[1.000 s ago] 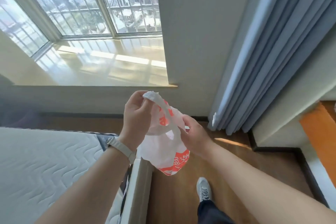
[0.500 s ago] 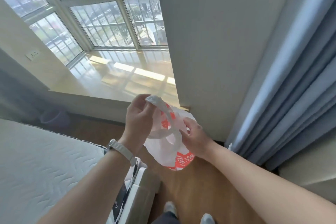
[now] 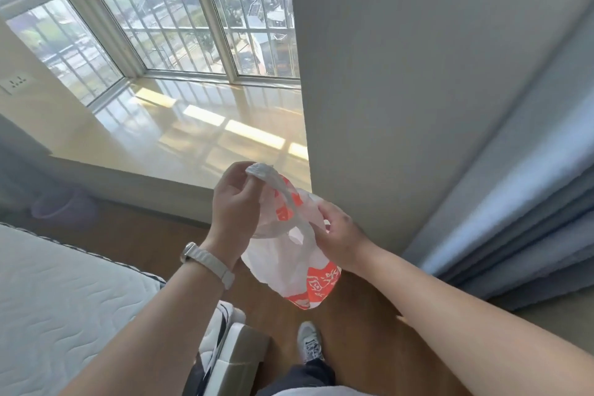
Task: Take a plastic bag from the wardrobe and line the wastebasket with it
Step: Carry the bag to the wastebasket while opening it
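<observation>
A white plastic bag [image 3: 283, 270] with orange-red print hangs in front of me at chest height. My left hand [image 3: 236, 202] pinches one twisted handle of it at the top. My right hand [image 3: 337, 231] grips the other side of the bag's mouth, a little lower and to the right. A purple wastebasket [image 3: 61, 207] stands on the wooden floor at the far left, in shadow under the window ledge, well away from both hands.
A white quilted mattress [image 3: 64, 299] with its bed frame corner [image 3: 238, 354] fills the lower left. A shiny window ledge [image 3: 193, 128] lies ahead, a grey wall pillar [image 3: 401, 90] to the right, blue curtains [image 3: 520, 202] far right. My shoe [image 3: 310, 342] is on the wooden floor.
My view has swung left and I have stepped forward along the bed; the wastebasket has come into sight at the left. Both hands keep their hold on the bag.
</observation>
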Demonstrator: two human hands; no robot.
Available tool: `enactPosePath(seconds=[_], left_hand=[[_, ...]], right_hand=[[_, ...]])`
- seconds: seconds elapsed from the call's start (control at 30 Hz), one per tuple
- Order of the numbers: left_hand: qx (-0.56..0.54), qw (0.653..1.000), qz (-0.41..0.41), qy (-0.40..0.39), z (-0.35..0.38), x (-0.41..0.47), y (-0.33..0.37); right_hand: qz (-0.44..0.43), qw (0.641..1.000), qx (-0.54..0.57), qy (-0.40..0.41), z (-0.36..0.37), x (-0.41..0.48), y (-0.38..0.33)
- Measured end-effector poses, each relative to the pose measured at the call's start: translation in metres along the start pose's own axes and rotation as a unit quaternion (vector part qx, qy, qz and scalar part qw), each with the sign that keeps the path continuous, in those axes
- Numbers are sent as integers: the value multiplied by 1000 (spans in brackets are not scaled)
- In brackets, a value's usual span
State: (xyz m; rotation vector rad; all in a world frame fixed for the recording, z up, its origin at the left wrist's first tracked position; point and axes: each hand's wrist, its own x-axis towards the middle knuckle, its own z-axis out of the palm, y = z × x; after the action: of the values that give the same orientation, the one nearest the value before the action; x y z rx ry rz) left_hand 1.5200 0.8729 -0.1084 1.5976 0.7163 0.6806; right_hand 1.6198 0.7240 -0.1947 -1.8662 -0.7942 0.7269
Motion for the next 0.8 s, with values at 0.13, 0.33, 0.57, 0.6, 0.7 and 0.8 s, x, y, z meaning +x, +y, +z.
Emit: enactPosePath(seconds=[0.13,0.33,0.57,0.6,0.7,0.8], left_hand=[[-18,1000,-7,10,-19,56,-6],[-31,999,-11,23,-57,133,-16],[-48,996,-8,81,-117,190,-24],[-50,994,-8,93,-126,197,-26],[-50,989,-6,137,-152,219,-31],[-48,983,-4,175,-176,239,-36]], right_hand=[[0,1000,-16,-9,11,57,-14],[-3,999,-39,-23,48,151,-38],[-32,997,-42,-53,92,225,-80],[-38,996,-48,-61,98,235,-88],[-59,993,-49,-94,122,269,-105],[-61,988,-48,-132,149,306,-115]])
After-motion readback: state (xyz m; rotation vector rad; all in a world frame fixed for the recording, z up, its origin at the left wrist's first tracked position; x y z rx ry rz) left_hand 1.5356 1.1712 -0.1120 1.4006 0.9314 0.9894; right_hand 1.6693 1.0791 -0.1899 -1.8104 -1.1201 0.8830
